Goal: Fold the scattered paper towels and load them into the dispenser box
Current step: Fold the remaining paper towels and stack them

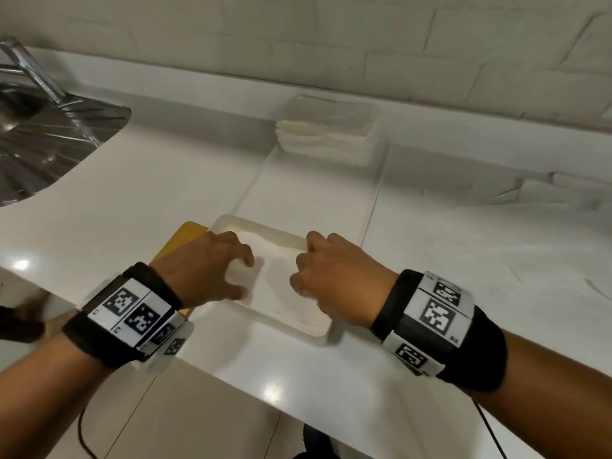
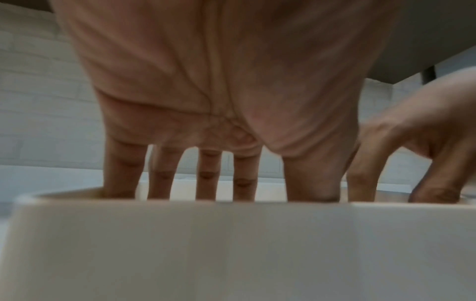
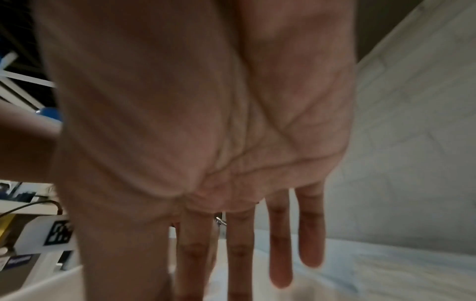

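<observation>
White counter (image 1: 463, 260) fills scene, steel sink (image 1: 49, 137) at far left. Stack of folded paper towels (image 1: 326, 132) by back wall, well apart from hands. Open dispenser box (image 1: 291, 321) near front edge, yellow item (image 1: 180, 240) (partly hidden) just beside it. Left hand (image 1: 205, 266) and right hand (image 1: 334, 276) both reach into box onto white towel (image 1: 281, 293) inside, fingers straight, spread apart, gripping nothing

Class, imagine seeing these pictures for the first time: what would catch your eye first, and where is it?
Two hands, left hand and right hand, reach down into a white box at the counter's near edge, fingers dipping behind its wall. Behind it, by the wall, sits a stack of towels; a steel sink lies far left.
</observation>
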`<act>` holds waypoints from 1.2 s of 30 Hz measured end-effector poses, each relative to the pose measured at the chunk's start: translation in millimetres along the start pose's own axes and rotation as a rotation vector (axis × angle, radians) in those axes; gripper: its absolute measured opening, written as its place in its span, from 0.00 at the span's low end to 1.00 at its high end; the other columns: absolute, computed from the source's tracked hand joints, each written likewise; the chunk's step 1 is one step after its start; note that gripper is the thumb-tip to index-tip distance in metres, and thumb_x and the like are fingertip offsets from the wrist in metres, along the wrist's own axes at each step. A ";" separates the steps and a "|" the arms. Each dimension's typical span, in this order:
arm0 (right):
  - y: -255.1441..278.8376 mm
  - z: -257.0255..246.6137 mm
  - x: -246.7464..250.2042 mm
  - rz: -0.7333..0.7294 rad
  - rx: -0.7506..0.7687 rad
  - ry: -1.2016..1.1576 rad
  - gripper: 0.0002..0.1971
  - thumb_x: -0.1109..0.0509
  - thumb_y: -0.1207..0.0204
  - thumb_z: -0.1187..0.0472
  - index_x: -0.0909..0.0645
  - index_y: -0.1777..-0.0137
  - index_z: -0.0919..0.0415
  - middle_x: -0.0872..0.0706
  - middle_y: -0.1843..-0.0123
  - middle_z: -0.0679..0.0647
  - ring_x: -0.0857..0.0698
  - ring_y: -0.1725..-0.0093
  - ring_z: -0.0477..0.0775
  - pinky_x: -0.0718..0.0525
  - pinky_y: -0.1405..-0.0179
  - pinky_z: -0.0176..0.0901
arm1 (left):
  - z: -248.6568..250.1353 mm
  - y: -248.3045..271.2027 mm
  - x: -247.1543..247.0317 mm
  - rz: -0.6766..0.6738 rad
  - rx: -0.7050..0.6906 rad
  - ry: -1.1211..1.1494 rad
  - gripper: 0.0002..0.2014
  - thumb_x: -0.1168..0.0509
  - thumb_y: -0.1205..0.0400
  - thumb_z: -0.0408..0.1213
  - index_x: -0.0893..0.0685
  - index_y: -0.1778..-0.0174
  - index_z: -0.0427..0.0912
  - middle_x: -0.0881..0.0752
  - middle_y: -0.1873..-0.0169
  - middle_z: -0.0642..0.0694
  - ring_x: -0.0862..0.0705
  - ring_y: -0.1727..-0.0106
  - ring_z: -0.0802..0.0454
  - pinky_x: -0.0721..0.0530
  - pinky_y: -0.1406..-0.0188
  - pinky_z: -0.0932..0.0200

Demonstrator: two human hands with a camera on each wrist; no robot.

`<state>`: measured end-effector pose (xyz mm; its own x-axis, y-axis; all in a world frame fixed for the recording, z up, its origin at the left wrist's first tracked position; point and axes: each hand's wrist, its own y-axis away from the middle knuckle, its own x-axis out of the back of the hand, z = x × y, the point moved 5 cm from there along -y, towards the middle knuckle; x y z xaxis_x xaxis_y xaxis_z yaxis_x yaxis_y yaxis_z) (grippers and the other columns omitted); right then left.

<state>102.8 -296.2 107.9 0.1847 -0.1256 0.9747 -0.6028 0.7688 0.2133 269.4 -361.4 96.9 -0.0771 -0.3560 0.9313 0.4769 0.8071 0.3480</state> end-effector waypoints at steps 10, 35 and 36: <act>-24.9 3.8 -9.6 -0.221 -0.060 -0.072 0.09 0.24 0.30 0.63 0.17 0.51 0.60 0.15 0.49 0.53 0.15 0.57 0.56 0.31 0.74 0.40 | 4.9 -12.7 -1.2 -0.087 0.036 -0.066 0.20 0.26 0.25 0.61 0.19 0.61 0.47 0.20 0.54 0.54 0.17 0.53 0.53 0.17 0.49 0.56; 403.4 308.1 -178.1 -0.165 -0.987 -0.439 0.31 0.34 0.18 0.50 0.40 0.16 0.44 0.36 0.19 0.52 0.31 0.24 0.59 0.28 0.28 0.54 | 472.8 -155.2 35.1 -0.019 -0.490 -0.217 0.18 0.36 0.15 0.52 0.20 0.30 0.54 0.19 0.30 0.51 0.19 0.33 0.48 0.19 0.34 0.50; 404.2 310.5 -179.2 -0.134 -0.969 -0.414 0.31 0.33 0.18 0.51 0.39 0.17 0.44 0.33 0.21 0.52 0.30 0.26 0.59 0.28 0.29 0.54 | 483.9 -173.0 25.5 -0.060 -0.460 -0.237 0.19 0.36 0.15 0.51 0.21 0.28 0.52 0.21 0.28 0.48 0.20 0.30 0.47 0.20 0.33 0.50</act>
<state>-415.0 -157.6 40.0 -0.1852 -0.3093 0.9328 0.3123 0.8814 0.3543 -238.7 -282.1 112.5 -0.2869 -0.2363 0.9284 0.7969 0.4790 0.3681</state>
